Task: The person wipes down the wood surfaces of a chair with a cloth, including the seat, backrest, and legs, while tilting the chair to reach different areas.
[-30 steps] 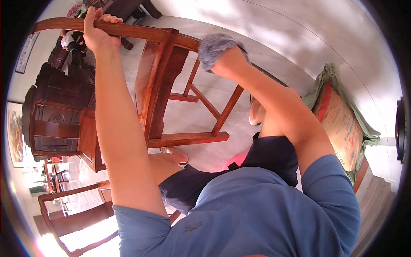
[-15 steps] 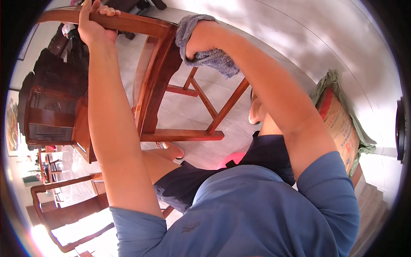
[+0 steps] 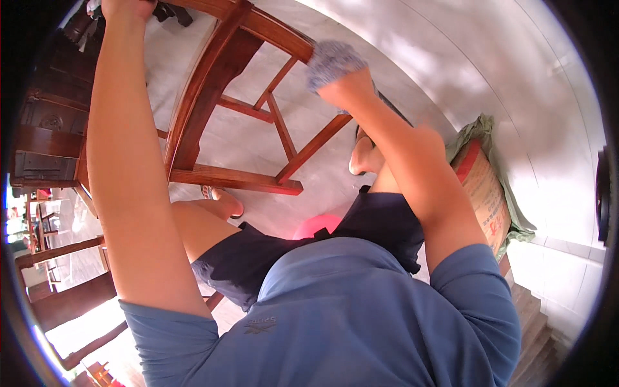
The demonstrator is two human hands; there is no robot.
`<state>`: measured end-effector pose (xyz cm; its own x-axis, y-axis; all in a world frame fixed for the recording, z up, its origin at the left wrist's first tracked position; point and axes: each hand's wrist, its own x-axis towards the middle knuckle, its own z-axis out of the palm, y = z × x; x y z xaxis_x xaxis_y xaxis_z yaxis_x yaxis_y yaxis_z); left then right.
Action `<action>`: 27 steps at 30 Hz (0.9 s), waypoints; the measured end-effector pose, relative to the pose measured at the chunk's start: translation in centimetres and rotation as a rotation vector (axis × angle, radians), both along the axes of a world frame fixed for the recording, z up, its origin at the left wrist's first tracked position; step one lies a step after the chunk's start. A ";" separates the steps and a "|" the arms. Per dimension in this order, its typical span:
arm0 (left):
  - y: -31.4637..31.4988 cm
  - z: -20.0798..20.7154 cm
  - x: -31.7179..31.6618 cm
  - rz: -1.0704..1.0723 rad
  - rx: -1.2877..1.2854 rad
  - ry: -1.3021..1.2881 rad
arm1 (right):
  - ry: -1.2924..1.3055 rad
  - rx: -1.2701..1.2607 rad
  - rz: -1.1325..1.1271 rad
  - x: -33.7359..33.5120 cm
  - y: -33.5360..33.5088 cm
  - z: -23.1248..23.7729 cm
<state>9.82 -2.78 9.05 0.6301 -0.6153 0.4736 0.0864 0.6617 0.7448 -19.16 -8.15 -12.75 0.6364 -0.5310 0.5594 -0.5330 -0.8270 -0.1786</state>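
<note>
A reddish-brown wooden chair (image 3: 222, 177) is tilted in front of me, its legs and crossbars showing above the floor. My left hand (image 3: 129, 9) reaches to the chair's frame at the upper left. The top edge of the picture cuts off part of that hand, but it appears closed round the wood. Bunched in my right hand (image 3: 346, 87) is a grey-blue cloth (image 3: 334, 61), which lies against the end of a chair rail. The cloth hides most of my right fingers.
A dark carved wooden cabinet (image 3: 51, 138) stands at the left, with another wooden chair (image 3: 71, 297) below it. To my right, a printed sack (image 3: 483, 193) with green wrapping leans by the white wall (image 3: 516, 84). Something pink (image 3: 317, 226) is between my legs.
My right hand and the cloth have moved right, out to the end of the rail. My left hand sits higher and further left. The chair appears shifted left and turned in view.
</note>
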 end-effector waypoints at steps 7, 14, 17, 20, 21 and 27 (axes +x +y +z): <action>0.5 0.0 -1.1 -0.032 0.003 0.017 | 0.373 0.576 0.208 -2.6 -3.9 2.8; 0.8 -0.2 -2.0 -0.022 0.019 0.069 | 0.187 -0.002 0.263 4.3 -2.1 5.0; 1.3 0.0 -0.9 -0.039 -0.007 0.035 | 0.461 -0.145 0.225 6.0 0.5 9.7; 2.1 0.4 -1.1 0.000 -0.018 0.015 | 0.195 0.200 0.335 5.2 -1.4 8.9; 2.2 0.2 -1.2 0.020 -0.028 0.016 | 0.189 0.353 0.334 4.9 -1.1 9.6; 3.0 -0.2 -2.0 0.018 -0.062 0.007 | 0.297 0.960 0.274 -0.2 -2.3 5.5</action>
<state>7.84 0.18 8.85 0.6442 -0.5738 0.5057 0.0796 0.7079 0.7018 -19.33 -10.42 -7.25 0.8455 -0.4861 -0.2210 -0.4784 -0.5056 -0.7180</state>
